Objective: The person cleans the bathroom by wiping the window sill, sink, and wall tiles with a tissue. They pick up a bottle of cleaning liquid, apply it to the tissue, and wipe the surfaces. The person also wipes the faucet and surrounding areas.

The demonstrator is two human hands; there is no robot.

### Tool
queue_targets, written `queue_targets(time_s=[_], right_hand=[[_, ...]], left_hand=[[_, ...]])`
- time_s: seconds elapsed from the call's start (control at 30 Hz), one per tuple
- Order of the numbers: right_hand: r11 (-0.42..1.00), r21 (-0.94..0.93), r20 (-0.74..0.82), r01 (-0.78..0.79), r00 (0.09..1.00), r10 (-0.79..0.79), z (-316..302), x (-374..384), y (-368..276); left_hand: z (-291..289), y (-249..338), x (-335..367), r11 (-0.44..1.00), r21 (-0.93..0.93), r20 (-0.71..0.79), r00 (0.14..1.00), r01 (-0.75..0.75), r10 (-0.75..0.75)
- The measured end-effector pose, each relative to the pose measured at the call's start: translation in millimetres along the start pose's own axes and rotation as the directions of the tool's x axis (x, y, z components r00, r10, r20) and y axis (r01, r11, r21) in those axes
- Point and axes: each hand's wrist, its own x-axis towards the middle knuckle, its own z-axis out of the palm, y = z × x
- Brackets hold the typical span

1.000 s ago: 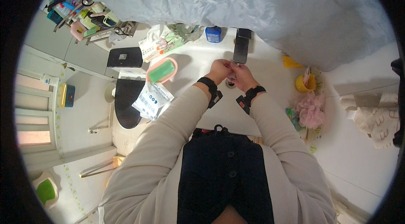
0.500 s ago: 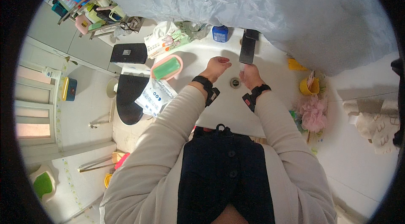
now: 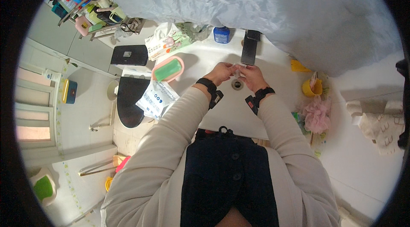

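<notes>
A white, glossy sink basin [image 3: 232, 118] spreads beneath a black, flat rectangular tap [image 3: 249, 52]. Just nearer the wearer than the tap, the left hand [image 3: 221, 74] and right hand [image 3: 253, 77], fingers curled, pinch between them a small, pale, translucent object [image 3: 237, 73], kind unclear. A round metal drain [image 3: 237, 84] lies just nearer still; a wet, loose pinch could drop the object there.

Left hand [image 3: 221, 73] and right hand [image 3: 253, 77] pinch a whitish item [image 3: 237, 73], black faucet [image 3: 249, 52] at its one o'clock, drain [image 3: 237, 84] at six.
</notes>
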Motion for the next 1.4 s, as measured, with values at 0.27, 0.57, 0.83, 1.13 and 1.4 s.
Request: queue_targets(time_s=[0.27, 0.57, 0.83, 1.13, 1.4], right_hand=[[0.785, -0.615, -0.211, 0.074, 0.944, -0.255, -23, 16, 7], [0.987, -0.12, -0.373, 0.105, 0.917, -0.143, -20, 17, 14], [0.988, 0.009, -0.256, 0.154, 0.956, -0.147, -8, 2, -6], [0.926, -0.341, -0.322, 0.16, 0.906, -0.275, -43, 31, 17], [0.879, -0.468, -0.268, 0.094, 0.932, -0.242, -66, 36, 20]], left_hand=[[6, 3, -1, 0.995, 0.1, -0.01, 1.0, -0.023, 0.024], [11, -10, 12, 0.988, -0.136, -0.022, 0.997, -0.077, 0.075], [17, 6, -3, 0.968, 0.24, 0.067, 0.994, 0.072, -0.091], [15, -17, 25, 0.925, -0.009, -0.089, 0.922, -0.379, 0.377], [22, -23, 32, 0.924, 0.268, -0.104, 0.946, -0.271, 0.308]])
